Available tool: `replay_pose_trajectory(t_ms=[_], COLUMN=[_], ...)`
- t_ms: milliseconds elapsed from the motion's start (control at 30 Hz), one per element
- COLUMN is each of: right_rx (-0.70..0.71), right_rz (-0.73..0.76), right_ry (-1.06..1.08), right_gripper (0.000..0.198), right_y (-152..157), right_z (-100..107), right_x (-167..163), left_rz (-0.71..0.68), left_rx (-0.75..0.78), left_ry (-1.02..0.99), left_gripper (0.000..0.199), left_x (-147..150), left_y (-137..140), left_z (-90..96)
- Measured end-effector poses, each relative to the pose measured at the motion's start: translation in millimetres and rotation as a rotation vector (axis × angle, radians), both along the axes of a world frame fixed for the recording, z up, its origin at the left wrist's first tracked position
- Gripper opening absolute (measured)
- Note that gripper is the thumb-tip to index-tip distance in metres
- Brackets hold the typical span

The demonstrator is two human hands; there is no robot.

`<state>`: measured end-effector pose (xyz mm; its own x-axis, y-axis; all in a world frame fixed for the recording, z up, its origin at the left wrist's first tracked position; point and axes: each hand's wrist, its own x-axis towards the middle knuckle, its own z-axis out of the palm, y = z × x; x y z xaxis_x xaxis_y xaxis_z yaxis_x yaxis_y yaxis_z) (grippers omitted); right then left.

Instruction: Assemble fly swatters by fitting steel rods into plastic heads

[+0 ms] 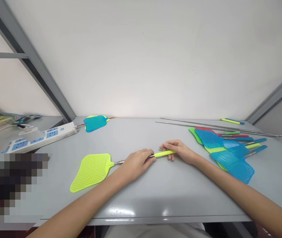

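A yellow-green fly swatter (92,170) lies across the grey table in front of me, its perforated paddle to the left and its yellow grip to the right. My left hand (138,162) is closed round the metal rod, close to where the grip starts. At the far end of the grip, my right hand (180,151) has its fingers curled about the yellow handle, which it partly hides. Further right is a pile of several fly swatters (232,155) in blue, green, red and yellow, their handles pointing right.
Two long thin metal rods (205,125) lie along the back right. A yellow and a blue handle (230,121) rest in the back corner. Blue and yellow swatter heads (96,123) lie back left, beside a white power strip (63,130). The table's front edge (170,218) runs near me.
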<state>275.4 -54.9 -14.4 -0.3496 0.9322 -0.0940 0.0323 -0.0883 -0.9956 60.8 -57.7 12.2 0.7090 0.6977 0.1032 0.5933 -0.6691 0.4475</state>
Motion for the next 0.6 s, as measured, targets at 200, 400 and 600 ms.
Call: replay_pose_trajectory(t_ms=[200,400,600], right_rx=[-0.028,-0.032,-0.048], right_rz=[-0.020,-0.023,-0.038], right_ry=[0.035,0.082,0.106], right_gripper=[0.036,0.032,0.032], right_y=[0.3,-1.4,-3.5], right_z=[-1.2,1.3,3.1], right_x=[-0.7,-0.8,-1.4], left_rz=[0.005,0.011,0.036], left_rx=[-0.022,-0.051,-0.051], left_ry=[-0.044,-0.104,-0.155], left_gripper=[0.028,0.027,0.021], left_x=[-0.4,0.4,0.6], left_y=[2.1,2.4,3.3], left_z=[-3.5,-3.4,-4.9])
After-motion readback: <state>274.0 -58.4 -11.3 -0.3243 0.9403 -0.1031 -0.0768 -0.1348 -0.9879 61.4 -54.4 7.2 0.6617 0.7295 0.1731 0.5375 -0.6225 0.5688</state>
